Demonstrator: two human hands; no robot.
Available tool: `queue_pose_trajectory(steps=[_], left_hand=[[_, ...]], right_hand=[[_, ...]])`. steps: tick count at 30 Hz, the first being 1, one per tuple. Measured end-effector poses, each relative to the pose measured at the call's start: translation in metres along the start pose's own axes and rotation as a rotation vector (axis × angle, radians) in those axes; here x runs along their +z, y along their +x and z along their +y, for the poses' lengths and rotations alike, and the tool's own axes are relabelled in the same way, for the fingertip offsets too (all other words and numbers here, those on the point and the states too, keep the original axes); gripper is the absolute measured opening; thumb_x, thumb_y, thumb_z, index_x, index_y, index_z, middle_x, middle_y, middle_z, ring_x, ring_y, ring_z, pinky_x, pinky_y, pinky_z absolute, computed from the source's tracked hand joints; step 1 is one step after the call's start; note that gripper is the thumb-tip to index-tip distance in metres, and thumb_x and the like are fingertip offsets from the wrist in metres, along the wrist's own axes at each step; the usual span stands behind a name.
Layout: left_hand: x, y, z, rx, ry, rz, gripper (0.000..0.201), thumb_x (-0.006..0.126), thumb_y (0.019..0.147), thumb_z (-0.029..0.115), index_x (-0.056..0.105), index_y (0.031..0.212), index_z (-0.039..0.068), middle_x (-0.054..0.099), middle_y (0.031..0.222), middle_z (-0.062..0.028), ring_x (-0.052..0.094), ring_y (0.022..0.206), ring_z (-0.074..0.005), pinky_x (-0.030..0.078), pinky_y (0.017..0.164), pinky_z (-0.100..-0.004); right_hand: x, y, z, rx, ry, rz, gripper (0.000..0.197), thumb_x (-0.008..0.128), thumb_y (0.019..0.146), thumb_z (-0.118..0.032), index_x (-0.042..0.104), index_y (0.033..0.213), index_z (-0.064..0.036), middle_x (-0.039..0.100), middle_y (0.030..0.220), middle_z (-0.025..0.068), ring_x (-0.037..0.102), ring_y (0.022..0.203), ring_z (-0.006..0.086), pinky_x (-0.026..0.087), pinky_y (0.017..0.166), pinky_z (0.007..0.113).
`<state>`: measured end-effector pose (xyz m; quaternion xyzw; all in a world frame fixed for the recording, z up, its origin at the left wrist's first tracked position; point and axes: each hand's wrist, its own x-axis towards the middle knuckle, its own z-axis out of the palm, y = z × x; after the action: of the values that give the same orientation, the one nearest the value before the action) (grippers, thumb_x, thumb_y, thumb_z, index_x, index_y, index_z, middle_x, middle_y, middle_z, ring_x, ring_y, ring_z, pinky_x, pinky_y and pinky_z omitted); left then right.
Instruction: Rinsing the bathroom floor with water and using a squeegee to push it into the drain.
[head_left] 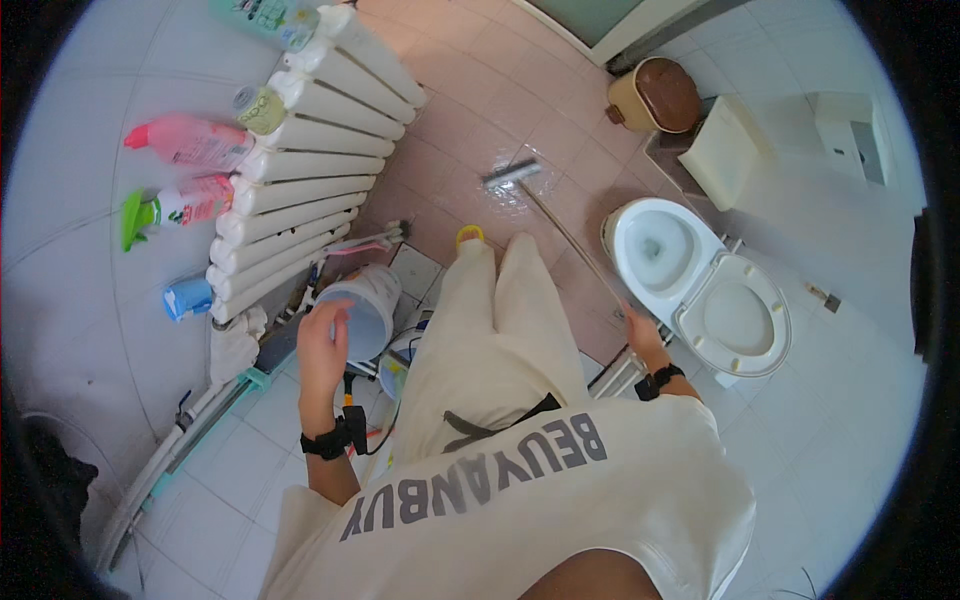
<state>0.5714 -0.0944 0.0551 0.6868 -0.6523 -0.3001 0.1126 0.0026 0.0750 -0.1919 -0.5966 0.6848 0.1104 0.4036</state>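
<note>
My right hand (643, 336) is closed around the end of a long pale handle (570, 237). The handle slants away to a flat grey mop head (512, 173), which rests on the wet pink floor tiles (500, 207) ahead of my feet. Held up beside my left thigh, my left hand (324, 345) has loosely bent fingers and nothing visible in it. Just behind it in the picture stands a whitish bucket (372, 300), partly covered by the hand.
Right of me is a toilet (652, 250) with its lid raised; a brown-lidded bin (665, 95) stands beyond it. On the left, a white radiator (315, 165) carries a pink bottle (195, 142), a green-headed spray bottle (180, 207) and a blue container (187, 299). Brushes (385, 238) lean below.
</note>
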Motion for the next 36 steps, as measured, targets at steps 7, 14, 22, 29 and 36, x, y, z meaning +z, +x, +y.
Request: queue_pose_trajectory(steps=[7, 14, 22, 29, 36], left_hand=[[0.007, 0.003, 0.017, 0.028, 0.017, -0.021, 0.022, 0.05, 0.081, -0.002, 0.062, 0.099, 0.005, 0.06, 0.078, -0.013, 0.059, 0.074, -0.0295, 0.043, 0.069, -0.0376], [-0.002, -0.01, 0.018, -0.003, -0.004, 0.01, 0.018, 0.05, 0.082, -0.002, 0.061, 0.097, 0.002, 0.059, 0.078, -0.0136, 0.059, 0.074, -0.0293, 0.044, 0.068, -0.0371], [0.014, -0.011, 0.0, 0.047, 0.029, -0.026, 0.015, 0.051, 0.084, 0.0, 0.061, 0.095, 0.0, 0.061, 0.084, -0.016, 0.059, 0.077, -0.0335, 0.045, 0.07, -0.0388], [0.015, -0.014, 0.008, 0.066, 0.006, -0.024, 0.016, 0.052, 0.083, 0.0, 0.062, 0.095, 0.001, 0.062, 0.084, -0.0159, 0.059, 0.077, -0.0345, 0.045, 0.071, -0.0399], [0.004, -0.023, 0.007, 0.062, 0.067, -0.013, 0.017, 0.052, 0.08, -0.003, 0.061, 0.095, 0.0, 0.059, 0.078, -0.0151, 0.058, 0.074, -0.0326, 0.045, 0.069, -0.038]], right_hand=[[0.016, 0.174, -0.089, -0.148, -0.078, 0.191, 0.045, 0.042, 0.087, -0.009, 0.048, 0.131, -0.0171, 0.064, 0.083, 0.0221, 0.061, 0.075, 0.0404, 0.048, 0.068, 0.052], [0.017, 0.136, -0.069, -0.001, 0.129, 0.063, 0.046, 0.036, 0.09, -0.006, 0.046, 0.133, -0.0211, 0.056, 0.12, 0.0191, 0.054, 0.109, 0.0357, 0.043, 0.092, 0.044], [0.001, -0.045, 0.025, 0.168, -0.133, -0.078, 0.051, 0.044, 0.09, -0.01, 0.038, 0.139, -0.022, 0.064, 0.086, 0.0225, 0.06, 0.075, 0.0417, 0.046, 0.068, 0.052], [0.012, 0.045, -0.027, -0.124, -0.244, -0.011, 0.032, 0.043, 0.089, -0.014, 0.057, 0.118, -0.0136, 0.064, 0.085, 0.0222, 0.062, 0.076, 0.0379, 0.049, 0.065, 0.05], [0.014, 0.204, -0.212, -0.281, -0.074, 0.05, 0.038, 0.036, 0.093, -0.017, 0.05, 0.128, -0.0148, 0.064, 0.099, 0.0215, 0.062, 0.091, 0.0368, 0.049, 0.081, 0.047]])
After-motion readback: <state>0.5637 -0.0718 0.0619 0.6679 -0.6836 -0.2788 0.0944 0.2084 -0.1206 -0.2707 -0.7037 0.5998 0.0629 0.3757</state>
